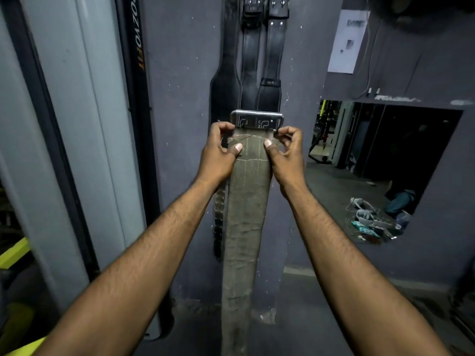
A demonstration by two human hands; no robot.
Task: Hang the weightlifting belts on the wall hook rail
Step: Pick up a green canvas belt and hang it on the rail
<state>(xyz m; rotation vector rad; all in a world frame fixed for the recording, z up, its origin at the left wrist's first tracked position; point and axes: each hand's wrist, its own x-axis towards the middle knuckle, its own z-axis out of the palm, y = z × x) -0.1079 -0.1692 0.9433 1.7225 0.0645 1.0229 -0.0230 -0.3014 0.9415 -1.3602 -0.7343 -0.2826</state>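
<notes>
While both hands pinch its top end, the olive fabric belt (244,214) hangs straight down in front of the grey wall (180,73), metal buckle (257,118) uppermost. The left hand (218,152) grips the belt's left edge just under the buckle, thumb pressed on the front. The right hand (285,152) holds the right edge likewise. Directly above the buckle, black leather belts (246,60) hang flat against the wall, running past the top edge. A paper notice (345,42) is stuck farther right.
</notes>
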